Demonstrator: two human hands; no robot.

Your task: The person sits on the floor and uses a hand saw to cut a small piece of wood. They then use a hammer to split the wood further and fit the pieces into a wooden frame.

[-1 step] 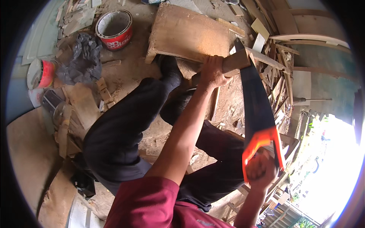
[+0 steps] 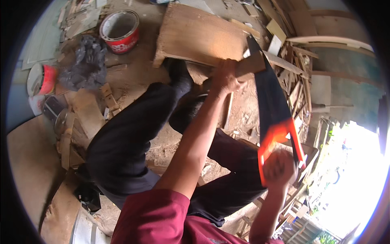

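My right hand (image 2: 280,167) is closed around the orange handle of a hand saw (image 2: 273,95), slightly smeared by motion. Its long dark blade points away from me and lies against the right end of a wooden block (image 2: 251,66). My left hand (image 2: 226,77) grips that block just left of the blade, fingers over its top. Beyond the hand stands a low wooden bench (image 2: 201,34), with pale sawdust on its top. Whether the block rests on the bench's near edge, I cannot tell. The left part of the block is hidden by my hand.
Wood offcuts (image 2: 298,77) are heaped on the right. A red-and-white bucket (image 2: 120,42), a crumpled grey plastic bag (image 2: 86,65) and another red bucket (image 2: 48,79) stand at the left. My dark-trousered legs (image 2: 122,138) bend below the bench. A curved wooden panel (image 2: 34,158) leans at far left.
My right hand and the saw have moved a little away from me, so the blade's tip reaches farther past the block. My left hand keeps its grip on the block.
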